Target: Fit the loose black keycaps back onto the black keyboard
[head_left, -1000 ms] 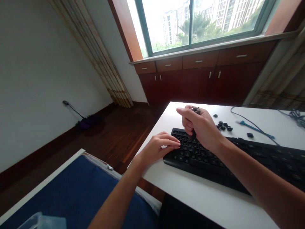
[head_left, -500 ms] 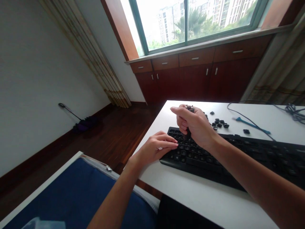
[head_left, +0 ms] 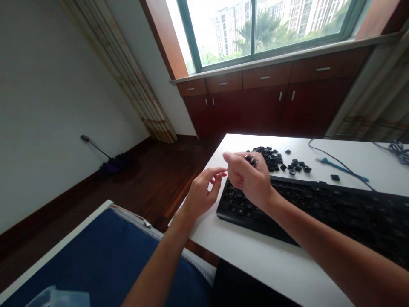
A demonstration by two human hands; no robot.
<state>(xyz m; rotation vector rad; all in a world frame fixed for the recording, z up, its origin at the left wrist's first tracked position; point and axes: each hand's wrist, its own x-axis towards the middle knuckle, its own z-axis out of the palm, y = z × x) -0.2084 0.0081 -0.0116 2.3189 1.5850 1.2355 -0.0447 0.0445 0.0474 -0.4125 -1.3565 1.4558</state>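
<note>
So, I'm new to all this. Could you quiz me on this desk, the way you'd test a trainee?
1. True or false: the left hand is pressing keys on the black keyboard.
2. Which hand is pinching small black keycaps?
3. What colour is the long tool lying to the right of the keycap pile?

Key:
1. False, it is raised off the keys.
2. The right hand.
3. Blue.

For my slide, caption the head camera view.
Right hand grips a small dark object above a black keyboard, left hand raised beside it, loose keycaps heaped on the white desk.
</note>
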